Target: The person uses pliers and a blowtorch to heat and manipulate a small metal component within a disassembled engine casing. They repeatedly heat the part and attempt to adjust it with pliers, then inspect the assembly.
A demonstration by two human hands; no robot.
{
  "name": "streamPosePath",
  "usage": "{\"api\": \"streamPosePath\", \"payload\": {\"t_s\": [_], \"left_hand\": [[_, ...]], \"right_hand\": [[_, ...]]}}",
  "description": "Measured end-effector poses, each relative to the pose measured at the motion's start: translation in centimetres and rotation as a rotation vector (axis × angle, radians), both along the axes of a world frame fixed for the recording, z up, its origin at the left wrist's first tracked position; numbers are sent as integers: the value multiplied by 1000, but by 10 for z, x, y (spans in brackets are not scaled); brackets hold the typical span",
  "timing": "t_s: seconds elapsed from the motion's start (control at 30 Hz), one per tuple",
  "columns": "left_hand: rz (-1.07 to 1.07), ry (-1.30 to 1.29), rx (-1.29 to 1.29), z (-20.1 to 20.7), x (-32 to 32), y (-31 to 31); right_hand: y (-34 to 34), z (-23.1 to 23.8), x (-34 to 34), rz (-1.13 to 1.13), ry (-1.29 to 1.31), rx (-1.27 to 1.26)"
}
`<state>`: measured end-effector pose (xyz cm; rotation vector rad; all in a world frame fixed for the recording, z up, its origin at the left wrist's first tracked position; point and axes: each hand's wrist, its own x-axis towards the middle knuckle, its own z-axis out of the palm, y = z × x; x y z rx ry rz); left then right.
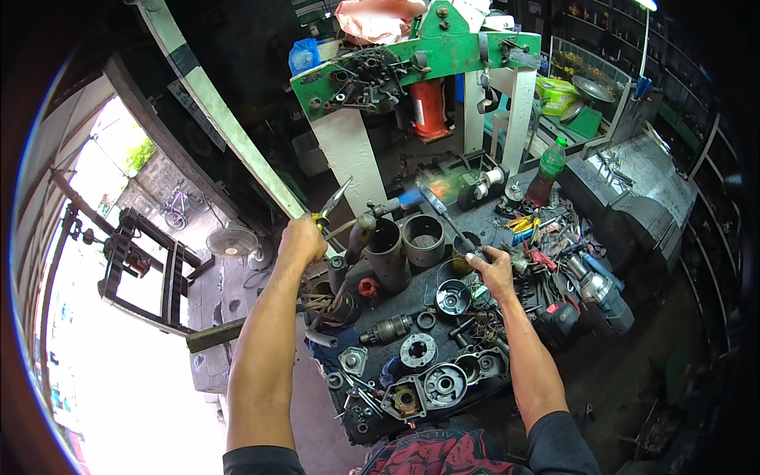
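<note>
Torch flame (pixel 411 198) bathes far tip of rod-shaped tool (pixel 454 223); right hand (pixel 496 273) grips near end, left hand (pixel 301 240) apparent pliers (pixel 337 198). Advise: heat tip evenly.

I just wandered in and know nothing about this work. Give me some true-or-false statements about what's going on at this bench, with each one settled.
1. The right hand holds a tool with its far end at the flame. True.
2. The left hand is empty. False: it grips what look like pliers.
3. The flame points toward the left hand. False: it points right, away from that hand.
4. The bottle has a green cap. True.
5. The bottle lies on its side. False: it stands upright.
6. A red cylinder sits below the green beam. True.
</note>
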<state>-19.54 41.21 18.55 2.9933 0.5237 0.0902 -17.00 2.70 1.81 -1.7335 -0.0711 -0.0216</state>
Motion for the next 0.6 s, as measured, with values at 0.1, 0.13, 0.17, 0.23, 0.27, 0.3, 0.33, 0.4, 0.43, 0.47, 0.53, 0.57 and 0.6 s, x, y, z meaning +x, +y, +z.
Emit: {"api": "streamPosePath", "payload": {"t_s": [0.1,0.13,0.17,0.23,0.27,0.3,0.33,0.4,0.43,0.47,0.53,0.57,0.6], "left_hand": [[-2,-7,-2,0,0,0],[-5,-8,-2,0,0,1],[2,-5,7,0,0,1],[-4,-12,-2,0,0,1],[10,-7,1,-1,0,1],[2,-9,0,-1,0,0],[6,-4,2,-1,0,0],[4,3,6,-1,0,0],[-2,3,7,-1,0,0],[2,4,21,-1,0,1],[-13,-4,14,-2,0,1],[-13,-5,29,-2,0,2],[-22,-21,9,-3,0,2]], "right_hand": [[1,1,-1,6,-1,11],[1,2,-2,8,0,23],[1,2,-2,4,23,13],[2,3,-2,9,-6,32],[3,3,-2,0,12,11],[3,3,-2,11,-1,37],[3,2,-1,12,7,45],[3,2,-1,12,13,48],[3,1,-1,10,9,42],[3,1,-1,0,21,10],[3,0,-1,5,-2,32],[3,0,-1,-12,13,4],[3,0,-1,4,-12,33]]}}
